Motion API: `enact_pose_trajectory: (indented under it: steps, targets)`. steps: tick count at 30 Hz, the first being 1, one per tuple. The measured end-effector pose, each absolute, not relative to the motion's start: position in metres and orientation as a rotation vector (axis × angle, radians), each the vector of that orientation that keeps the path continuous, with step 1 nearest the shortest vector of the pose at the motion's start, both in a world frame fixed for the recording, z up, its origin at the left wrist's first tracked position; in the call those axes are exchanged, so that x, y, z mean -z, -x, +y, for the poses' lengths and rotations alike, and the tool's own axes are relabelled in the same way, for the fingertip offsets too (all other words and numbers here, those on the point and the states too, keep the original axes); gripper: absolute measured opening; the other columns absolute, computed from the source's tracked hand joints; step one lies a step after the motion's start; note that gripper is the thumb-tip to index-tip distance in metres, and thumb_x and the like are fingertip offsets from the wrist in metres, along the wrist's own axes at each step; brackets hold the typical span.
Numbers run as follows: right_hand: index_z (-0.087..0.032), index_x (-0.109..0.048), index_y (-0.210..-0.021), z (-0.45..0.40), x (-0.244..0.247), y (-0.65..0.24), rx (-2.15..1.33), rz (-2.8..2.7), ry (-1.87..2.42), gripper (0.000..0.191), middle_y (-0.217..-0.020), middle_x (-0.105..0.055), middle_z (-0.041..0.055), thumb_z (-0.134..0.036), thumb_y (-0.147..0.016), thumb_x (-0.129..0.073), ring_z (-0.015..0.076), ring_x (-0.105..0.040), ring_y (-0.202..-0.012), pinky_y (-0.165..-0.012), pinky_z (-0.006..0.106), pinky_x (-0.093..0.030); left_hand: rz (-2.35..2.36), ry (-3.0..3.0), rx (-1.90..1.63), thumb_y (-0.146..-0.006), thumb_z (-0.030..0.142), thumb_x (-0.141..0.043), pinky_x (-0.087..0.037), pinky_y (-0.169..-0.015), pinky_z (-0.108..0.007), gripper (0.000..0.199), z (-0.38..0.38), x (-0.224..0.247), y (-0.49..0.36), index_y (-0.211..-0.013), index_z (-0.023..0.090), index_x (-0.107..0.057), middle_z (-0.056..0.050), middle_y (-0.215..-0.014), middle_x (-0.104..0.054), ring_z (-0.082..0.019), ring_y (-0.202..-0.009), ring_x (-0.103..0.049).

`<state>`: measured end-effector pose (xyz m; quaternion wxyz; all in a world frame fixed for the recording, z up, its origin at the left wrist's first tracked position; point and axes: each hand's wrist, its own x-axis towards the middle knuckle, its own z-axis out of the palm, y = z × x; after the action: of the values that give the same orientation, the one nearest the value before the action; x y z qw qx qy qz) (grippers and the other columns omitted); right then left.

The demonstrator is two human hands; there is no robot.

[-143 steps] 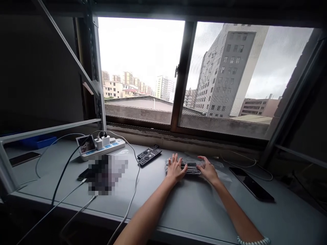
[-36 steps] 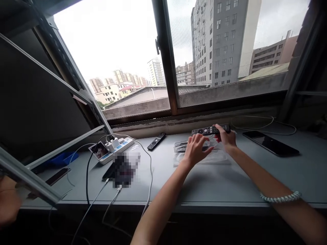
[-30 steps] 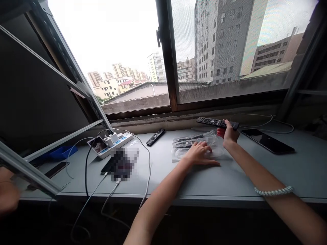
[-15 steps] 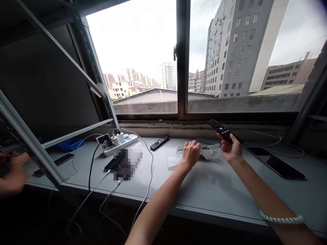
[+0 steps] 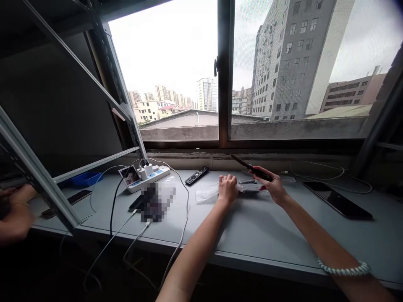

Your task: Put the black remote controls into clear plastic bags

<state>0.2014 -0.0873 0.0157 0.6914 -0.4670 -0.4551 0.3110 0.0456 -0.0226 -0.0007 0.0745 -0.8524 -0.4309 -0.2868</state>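
My right hand (image 5: 272, 187) is closed round a black remote control (image 5: 247, 165), raised above the desk and tilted, with its thin side towards me. My left hand (image 5: 228, 188) rests low over the desk, fingers curled on a clear plastic bag (image 5: 205, 196) that spreads out to its left. Between the hands lie more crumpled plastic and a dark piece (image 5: 248, 182); what the dark piece is I cannot make out. A second black remote control (image 5: 197, 175) lies on the desk, left of my left hand.
A white power strip (image 5: 149, 178) with plugs and cables stands at the left, near a pixelated phone (image 5: 136, 204). A dark tablet or large phone (image 5: 340, 199) lies at the right. A metal rack (image 5: 107, 163), a blue tray (image 5: 85, 178) and another person's arm (image 5: 15, 214) are further left.
The remote control in my right hand has moved left and turned from showing its buttons to edge-on. My left hand has shifted slightly left, and the plastic bag has moved left with it.
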Motion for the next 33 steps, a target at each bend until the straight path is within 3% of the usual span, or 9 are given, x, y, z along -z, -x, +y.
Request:
enact_pose_trajectory:
  steps: [2,5,10,14,22,26,28,31,33]
  targets:
    - [-0.021,-0.071,-0.100,-0.085,-0.012,-0.197,-0.578,-1.091,1.057,0.043,-0.088,-0.069,0.0026,-0.033,-0.059,-0.074,0.0151,-0.060,-0.065,-0.038,0.019,-0.048,-1.313,2.558,0.923,-0.080,0.015,-0.056,-0.030,-0.096,-0.038,0.005,-0.023,0.001,-0.046,-0.077,0.018,-0.058,-0.004,-0.091,-0.060,-0.019,-0.088,-0.056]
    - [-0.020,-0.073,-0.095,-0.081,-0.010,-0.194,-0.469,-1.100,1.066,0.037,-0.082,-0.067,0.0014,-0.032,-0.061,-0.072,0.0117,-0.055,-0.057,-0.039,0.021,-0.050,-1.344,2.544,1.014,-0.086,0.025,-0.053,-0.033,-0.093,-0.037,0.016,-0.026,0.000,-0.046,-0.073,0.018,-0.058,-0.003,-0.090,-0.061,-0.018,-0.083,-0.057]
    - [-0.022,-0.068,-0.104,-0.082,-0.016,-0.195,-0.588,-0.915,0.995,0.046,-0.089,-0.069,0.0033,-0.035,-0.061,-0.072,0.0165,-0.061,-0.071,-0.039,0.018,-0.046,-1.305,2.589,1.072,-0.094,0.021,-0.040,-0.035,-0.090,-0.036,0.022,-0.032,0.001,-0.051,-0.083,0.018,-0.059,-0.003,-0.090,-0.063,-0.017,-0.082,-0.059]
    - [-0.024,-0.065,-0.110,-0.085,-0.023,-0.193,-0.720,-0.800,1.007,0.053,-0.093,-0.070,0.0046,-0.037,-0.059,-0.073,0.0174,-0.063,-0.077,-0.039,0.016,-0.041,-1.165,2.672,1.169,-0.093,0.015,-0.042,-0.033,-0.092,-0.035,0.019,-0.033,0.002,-0.054,-0.094,0.022,-0.060,-0.001,-0.097,-0.064,-0.016,-0.088,-0.059]
    - [-0.023,-0.065,-0.108,-0.087,-0.020,-0.189,-0.799,-0.807,1.025,0.049,-0.095,-0.070,0.0052,-0.040,-0.062,-0.073,0.0173,-0.062,-0.080,-0.042,0.016,-0.040,-1.097,2.645,1.456,-0.090,0.017,-0.052,-0.032,-0.091,-0.033,0.011,-0.038,-0.004,-0.053,-0.083,0.021,-0.058,0.001,-0.096,-0.065,-0.015,-0.088,-0.060]
    - [-0.020,-0.069,-0.098,-0.086,-0.016,-0.191,-0.570,-1.002,1.110,0.039,-0.088,-0.069,0.0049,-0.044,-0.067,-0.069,0.0194,-0.062,-0.074,-0.043,0.022,-0.045,-1.184,2.611,1.533,-0.088,0.023,-0.057,-0.035,-0.087,-0.032,0.007,-0.038,-0.009,-0.051,-0.082,0.021,-0.054,0.000,-0.093,-0.063,-0.016,-0.085,-0.059]
    - [-0.021,-0.070,-0.094,-0.086,-0.013,-0.193,-0.364,-1.182,1.169,0.030,-0.089,-0.069,0.0044,-0.041,-0.071,-0.066,0.0205,-0.063,-0.077,-0.054,0.027,-0.051,-1.219,2.591,1.533,-0.088,0.027,-0.057,-0.037,-0.085,-0.032,0.009,-0.038,-0.010,-0.051,-0.083,0.021,-0.052,0.000,-0.090,-0.061,-0.016,-0.082,-0.058]
    - [-0.025,-0.071,-0.091,-0.088,-0.008,-0.194,0.019,-1.463,1.260,0.019,-0.106,-0.066,0.0038,-0.035,-0.077,-0.062,0.0228,-0.062,-0.093,-0.077,0.034,-0.051,-1.225,2.593,1.464,-0.090,0.029,-0.054,-0.036,-0.086,-0.032,0.010,-0.038,-0.009,-0.051,-0.086,0.021,-0.049,0.000,-0.088,-0.059,-0.017,-0.083,-0.058]
    - [-0.029,-0.071,-0.092,-0.089,-0.005,-0.195,0.222,-1.565,1.320,0.018,-0.116,-0.062,0.0027,-0.034,-0.080,-0.059,0.0231,-0.060,-0.099,-0.082,0.036,-0.049,-1.213,2.632,1.371,-0.090,0.029,-0.054,-0.036,-0.087,-0.032,0.010,-0.038,-0.007,-0.052,-0.089,0.021,-0.048,-0.001,-0.091,-0.058,-0.018,-0.086,-0.058]
